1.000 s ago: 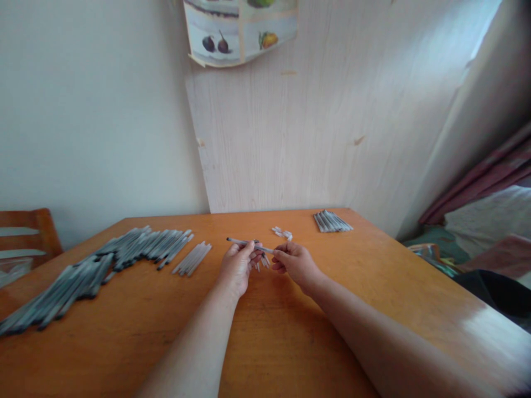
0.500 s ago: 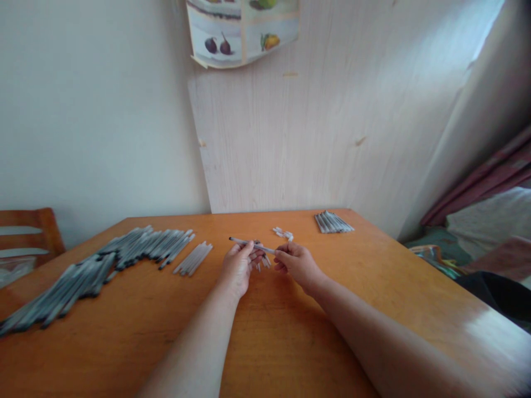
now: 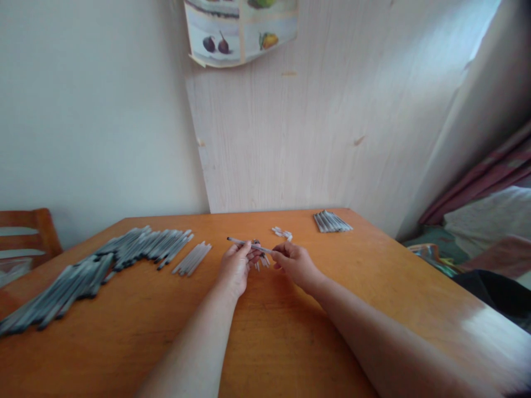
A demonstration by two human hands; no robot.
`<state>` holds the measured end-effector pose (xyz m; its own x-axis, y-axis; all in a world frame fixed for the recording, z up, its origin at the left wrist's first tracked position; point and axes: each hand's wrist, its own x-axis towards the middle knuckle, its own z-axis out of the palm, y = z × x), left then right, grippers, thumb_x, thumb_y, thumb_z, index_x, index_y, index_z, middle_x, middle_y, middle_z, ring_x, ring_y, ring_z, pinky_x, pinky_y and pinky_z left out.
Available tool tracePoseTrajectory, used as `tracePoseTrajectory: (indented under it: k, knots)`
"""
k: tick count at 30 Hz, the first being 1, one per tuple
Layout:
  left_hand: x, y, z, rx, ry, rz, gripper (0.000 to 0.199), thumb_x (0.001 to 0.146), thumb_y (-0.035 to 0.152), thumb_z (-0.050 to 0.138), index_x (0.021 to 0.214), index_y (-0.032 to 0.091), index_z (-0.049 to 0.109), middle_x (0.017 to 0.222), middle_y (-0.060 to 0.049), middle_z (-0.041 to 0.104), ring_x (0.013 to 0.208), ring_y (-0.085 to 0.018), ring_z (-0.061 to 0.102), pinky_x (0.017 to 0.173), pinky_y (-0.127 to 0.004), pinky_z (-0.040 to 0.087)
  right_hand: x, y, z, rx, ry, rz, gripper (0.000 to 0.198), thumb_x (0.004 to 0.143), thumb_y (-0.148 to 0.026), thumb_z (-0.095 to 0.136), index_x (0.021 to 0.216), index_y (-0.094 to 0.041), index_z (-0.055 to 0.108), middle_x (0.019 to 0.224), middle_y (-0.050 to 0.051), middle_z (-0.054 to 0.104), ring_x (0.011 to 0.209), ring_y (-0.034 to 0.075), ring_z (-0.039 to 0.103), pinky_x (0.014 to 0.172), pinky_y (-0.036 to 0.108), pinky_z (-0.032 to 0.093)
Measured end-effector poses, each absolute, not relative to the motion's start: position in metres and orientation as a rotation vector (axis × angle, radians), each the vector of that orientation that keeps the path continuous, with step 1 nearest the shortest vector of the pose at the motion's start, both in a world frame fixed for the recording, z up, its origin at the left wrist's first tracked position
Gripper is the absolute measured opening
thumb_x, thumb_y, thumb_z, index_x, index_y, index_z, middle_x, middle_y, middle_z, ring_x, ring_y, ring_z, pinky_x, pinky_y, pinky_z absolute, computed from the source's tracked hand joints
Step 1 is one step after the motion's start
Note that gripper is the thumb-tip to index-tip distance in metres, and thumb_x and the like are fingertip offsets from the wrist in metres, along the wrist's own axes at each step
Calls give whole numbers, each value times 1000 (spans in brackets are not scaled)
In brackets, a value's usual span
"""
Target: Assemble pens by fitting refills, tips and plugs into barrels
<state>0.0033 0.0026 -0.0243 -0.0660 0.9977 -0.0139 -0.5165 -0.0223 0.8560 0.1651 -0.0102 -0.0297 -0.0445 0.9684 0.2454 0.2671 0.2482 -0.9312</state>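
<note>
Over the middle of the table, a slim clear pen with a dark left end lies across both hands. My left hand is closed around its middle, thumb on top. At the pen's right end, my right hand pinches with thumb and fingertips; whatever small part may be between them is hidden. Small thin pieces lie on the table just behind and below the hands, partly covered by the fingers. Beyond my right hand is a little heap of white pieces, too small to name.
The wooden table bears a long spread of dark-ended pens on the left. Beside it lies a row of clear tubes. A neat row of pens is at the back right. A chair stands on the left.
The whole view has shifted very slightly. Both hands keep the same hold on the pen, with barely any movement.
</note>
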Motion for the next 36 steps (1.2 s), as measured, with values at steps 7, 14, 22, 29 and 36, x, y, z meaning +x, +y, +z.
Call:
tracePoseTrajectory:
  k: [7, 14, 22, 29, 36]
  knots:
    - [4, 1, -24, 760, 835, 1459, 15, 79, 21, 67, 91, 14, 61, 92, -10, 72, 73, -14, 68, 66, -25, 52, 163, -14, -19, -1234, -1425, 1041, 19, 83, -33, 55, 76, -15, 60, 71, 2, 65, 55, 11, 60, 51, 22, 42]
    - [5, 3, -24, 749, 805, 1471, 18, 80, 16, 62, 97, 14, 59, 98, -11, 72, 76, -14, 68, 67, -25, 51, 165, -17, -12, -1207, -1349, 1204, 18, 83, -29, 56, 75, -14, 60, 69, 3, 66, 50, 8, 56, 47, 19, 38]
    - [5, 1, -22, 761, 770, 1463, 20, 80, 13, 59, 100, 15, 56, 100, -12, 72, 79, -15, 68, 68, -26, 50, 170, -19, -7, -1216, -1315, 1310, 19, 81, -31, 59, 74, -14, 60, 73, 5, 69, 49, 7, 56, 42, 18, 32]
    - [5, -1, -20, 762, 739, 1468, 23, 79, 14, 59, 101, 15, 56, 98, -12, 72, 79, -15, 68, 69, -26, 50, 172, -18, -11, -1147, -1315, 1388, 20, 77, -33, 65, 74, -13, 62, 74, 6, 70, 51, 8, 56, 42, 18, 30]
    - [4, 3, -22, 861, 895, 1532, 27, 75, 24, 66, 98, 15, 56, 95, -10, 71, 75, -13, 66, 67, -25, 49, 171, -14, -11, -1143, -1342, 1202, 22, 73, -35, 67, 71, -14, 61, 66, 2, 65, 52, 8, 54, 47, 19, 35]
